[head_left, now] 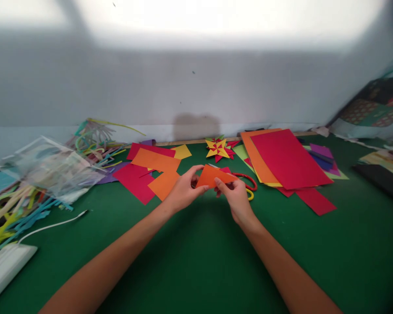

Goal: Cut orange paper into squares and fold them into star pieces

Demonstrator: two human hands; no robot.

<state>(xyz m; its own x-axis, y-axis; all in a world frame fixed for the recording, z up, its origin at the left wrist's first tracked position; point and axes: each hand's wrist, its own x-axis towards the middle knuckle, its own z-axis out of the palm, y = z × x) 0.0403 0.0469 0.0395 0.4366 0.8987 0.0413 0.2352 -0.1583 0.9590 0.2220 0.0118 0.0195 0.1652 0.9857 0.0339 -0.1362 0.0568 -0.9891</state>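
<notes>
Both of my hands hold one small orange piece of paper (209, 175) above the green table. It looks folded, with a slanted edge running down to the right. My left hand (187, 185) pinches its left side, thumb along the lower edge. The lower right part is gripped by my right hand (234, 194), thumb on the front face. Just behind lie scissors with a red handle (253, 181) and a yellow handle (250, 194), partly hidden by the paper and my right hand. Farther back rests a folded paper star (218, 148) in yellow and red.
Left of my hands lie loose orange sheets (155, 160) and red sheets (134, 183). A stack topped by a large red sheet (290, 159) is at right. Coloured strips (16, 209), a clear plastic sleeve (52, 168) and a white device with cable (11, 261) occupy the left.
</notes>
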